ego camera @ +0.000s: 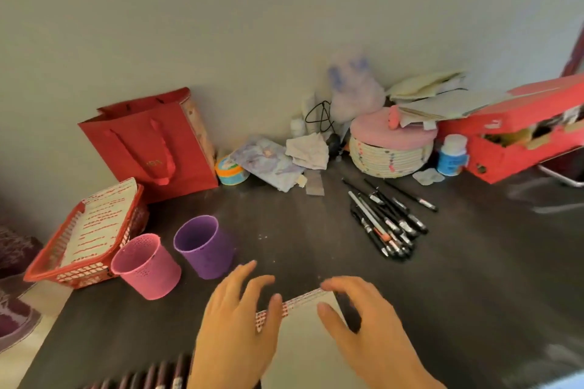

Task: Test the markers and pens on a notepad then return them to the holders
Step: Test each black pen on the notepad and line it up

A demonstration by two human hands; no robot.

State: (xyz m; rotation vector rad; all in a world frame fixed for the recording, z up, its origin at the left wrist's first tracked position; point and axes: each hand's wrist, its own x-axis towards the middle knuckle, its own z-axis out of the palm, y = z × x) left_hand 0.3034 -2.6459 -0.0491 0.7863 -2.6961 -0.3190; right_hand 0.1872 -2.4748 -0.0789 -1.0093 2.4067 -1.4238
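A white notepad [303,344] with a red patterned top strip lies at the near edge of the dark table [474,278]. My left hand [237,325] rests at its top left corner, fingers spread, thumb on the strip. My right hand [373,331] arches over the top right corner, with curled fingertips on the far edge and the thumb on the sheet. A pile of black pens [388,224] lies right of centre. A row of dark markers [151,379] shows at the bottom edge. A pink holder [145,265] and a purple holder [202,246] stand left of the pad.
A red mesh basket [47,265] holding printed paper sits at the left edge, a red paper bag [151,142] behind it. Along the wall are a small tub [230,170], crumpled papers, a woven basket with pink lid [392,148], a blue bottle [452,156] and a red box [521,136].
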